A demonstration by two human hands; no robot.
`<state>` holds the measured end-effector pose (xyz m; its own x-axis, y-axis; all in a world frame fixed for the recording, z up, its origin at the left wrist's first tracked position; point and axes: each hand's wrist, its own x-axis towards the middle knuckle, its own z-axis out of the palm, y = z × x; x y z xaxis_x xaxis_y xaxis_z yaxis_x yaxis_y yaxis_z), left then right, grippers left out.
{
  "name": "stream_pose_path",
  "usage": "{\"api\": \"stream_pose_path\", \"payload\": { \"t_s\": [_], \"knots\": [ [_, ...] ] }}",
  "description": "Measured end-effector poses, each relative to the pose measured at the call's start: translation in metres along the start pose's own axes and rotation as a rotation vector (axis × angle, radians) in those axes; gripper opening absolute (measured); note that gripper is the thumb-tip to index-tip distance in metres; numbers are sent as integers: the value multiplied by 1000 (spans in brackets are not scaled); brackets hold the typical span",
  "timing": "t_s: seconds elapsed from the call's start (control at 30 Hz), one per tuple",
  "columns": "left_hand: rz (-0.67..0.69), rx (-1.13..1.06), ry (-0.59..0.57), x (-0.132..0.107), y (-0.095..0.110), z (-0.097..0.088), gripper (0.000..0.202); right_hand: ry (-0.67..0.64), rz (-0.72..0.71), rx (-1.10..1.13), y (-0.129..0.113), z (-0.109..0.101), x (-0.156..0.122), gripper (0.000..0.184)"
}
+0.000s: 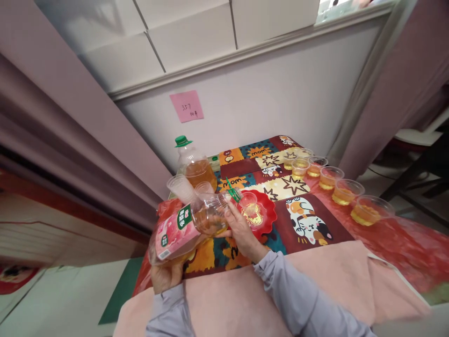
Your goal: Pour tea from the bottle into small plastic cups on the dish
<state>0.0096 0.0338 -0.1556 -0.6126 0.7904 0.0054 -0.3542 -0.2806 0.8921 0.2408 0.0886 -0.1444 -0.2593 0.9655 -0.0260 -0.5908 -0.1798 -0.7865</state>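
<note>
A large clear plastic bottle with a pink and green label lies tilted almost on its side, its neck pointing right, amber liquid inside. My right hand is closed around its neck. Under the base, my left hand supports the bottle, its fingers partly hidden. A green strip shows at the mouth. Just beyond the mouth, a clear plastic cup appears to stand in a red scalloped dish with a gold pattern. Whether liquid is flowing I cannot tell.
Behind the held bottle stands another bottle with a green hat-shaped cap, beside stacked clear cups. Several cups of yellow liquid line the table's right side. A patterned mat and pink cloth cover the table near the wall.
</note>
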Motion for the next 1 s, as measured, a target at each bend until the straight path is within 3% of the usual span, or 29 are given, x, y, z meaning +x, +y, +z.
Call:
{"api": "stream_pose_path", "payload": {
  "t_s": [0.2, 0.5, 0.67, 0.87, 1.0],
  "knots": [
    [20, -2, 10, 0, -3, 3, 69, 57, 11, -7, 4, -3, 3, 84],
    [-46, 9, 13, -5, 6, 9, 71, 39, 26, -6, 5, -3, 3, 85],
    [-11, 16, 35, -5, 4, 13, 77, 50, 31, 12, 8, -3, 3, 86],
    [-38, 29, 66, -2, 3, 13, 67, 33, 32, 14, 7, -4, 3, 86],
    [-24, 52, 23, 1, 0, 8, 68, 25, 6, 9, 8, -4, 3, 84]
  ]
}}
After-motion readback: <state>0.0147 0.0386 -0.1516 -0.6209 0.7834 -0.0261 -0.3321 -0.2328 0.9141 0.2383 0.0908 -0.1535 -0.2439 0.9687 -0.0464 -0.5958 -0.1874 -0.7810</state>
